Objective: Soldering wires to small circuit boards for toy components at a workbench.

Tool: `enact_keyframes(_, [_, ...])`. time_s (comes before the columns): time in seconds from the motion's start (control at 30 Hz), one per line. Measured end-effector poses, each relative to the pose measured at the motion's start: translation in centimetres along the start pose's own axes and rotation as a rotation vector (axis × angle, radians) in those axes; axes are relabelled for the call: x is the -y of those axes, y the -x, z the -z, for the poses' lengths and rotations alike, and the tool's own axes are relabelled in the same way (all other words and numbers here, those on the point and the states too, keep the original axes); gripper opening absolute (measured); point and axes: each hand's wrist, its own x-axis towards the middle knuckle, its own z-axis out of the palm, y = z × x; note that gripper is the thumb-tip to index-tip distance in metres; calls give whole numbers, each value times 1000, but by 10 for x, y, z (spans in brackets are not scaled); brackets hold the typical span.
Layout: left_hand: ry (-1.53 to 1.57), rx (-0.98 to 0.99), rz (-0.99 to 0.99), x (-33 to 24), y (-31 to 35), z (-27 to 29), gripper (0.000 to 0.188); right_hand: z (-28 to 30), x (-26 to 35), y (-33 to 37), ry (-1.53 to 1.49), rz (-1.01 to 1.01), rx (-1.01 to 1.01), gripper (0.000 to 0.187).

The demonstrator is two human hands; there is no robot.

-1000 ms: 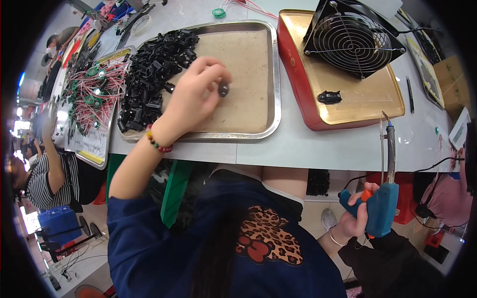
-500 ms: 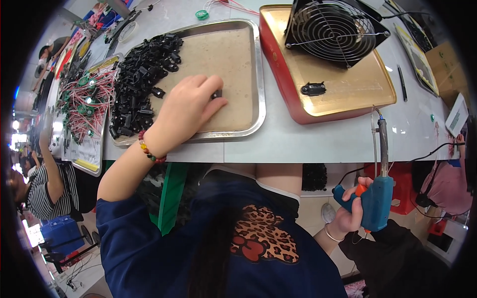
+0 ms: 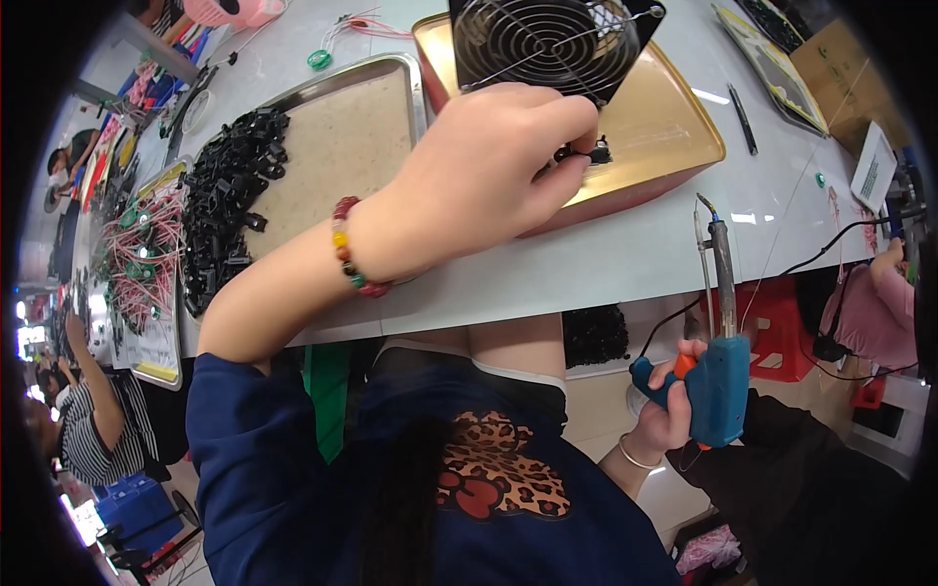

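Observation:
My left hand (image 3: 498, 161) reaches across to the gold-topped red tin (image 3: 664, 127), thumb and fingers pinched on a small black plastic part (image 3: 562, 153). A similar black part (image 3: 601, 150) lies on the tin's top right at the fingertips, partly hidden by them; whether the two touch I cannot tell. Wrapped around the handle of a blue soldering gun (image 3: 721, 391) with an orange trigger, my right hand (image 3: 667, 405) holds it upright off the table's front edge, its metal tip pointing up. A metal tray (image 3: 415, 98) with a heap of black plastic parts (image 3: 230, 195) stands on the left.
A black fan with a wire guard (image 3: 547, 44) stands on the tin's far part. Red and white wires with green round pieces (image 3: 142, 249) fill a tray at far left. A black pen (image 3: 743, 119) lies right of the tin. A dark cable (image 3: 831, 256) trails at right.
My left hand has moved right, from over the metal tray to the tin, with the small black part in its fingers. My right hand still grips the soldering gun. The view has shifted.

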Motion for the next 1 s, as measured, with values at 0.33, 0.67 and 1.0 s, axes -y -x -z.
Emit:
enact_keyframes(0.33, [-42,113,20,12,-4,-13,10,6,-6,-4,-31,-13,-1,51])
enact_keyframes(0.67, [-286,-69,314,106,21,73,21,10,-12,-2,-8,23,-14,48])
enact_keyframes(1.0, [-479,215,771,274,53,115,32,-10,4,-3,9,17,20,46])
